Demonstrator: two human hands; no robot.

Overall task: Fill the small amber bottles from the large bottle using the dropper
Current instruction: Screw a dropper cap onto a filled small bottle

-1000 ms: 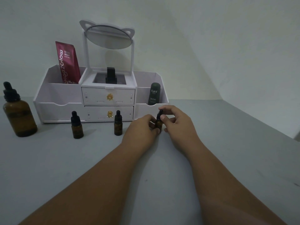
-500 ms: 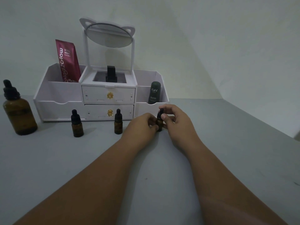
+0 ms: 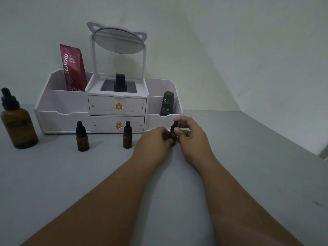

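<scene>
- A small amber bottle [image 3: 173, 136] with a black dropper cap stands on the grey worktop [image 3: 71, 174], just in front of the right end of a white organiser [image 3: 71, 114], and is pinched between both hands.
- The left hand [image 3: 153, 144] closes its fingers around the bottle's amber body from the left; most of the glass is hidden behind the fingertips.
- The right hand [image 3: 192, 137] grips the black cap, thumb on the near side and forefinger curled over the top from behind. Whether the cap is loose or tight cannot be told.
- Two more small amber bottles stand capped and untouched on the worktop to the left: a middle bottle [image 3: 127, 135] before the lower drawer, and a left bottle [image 3: 82, 137] further along, apart from each other.
- The large amber bottle [image 3: 16, 121], its black dropper top in place, stands at the far left edge of the view, well apart from the hands.
- In the organiser, a dark red sachet [image 3: 72, 68] stands in the left compartment, a dark green tube [image 3: 167, 103] in the right, and a black object [image 3: 120, 83] in the central well.
- An oval mirror [image 3: 118, 40] with cat-ear corners rises above the drawers, tilted.
</scene>
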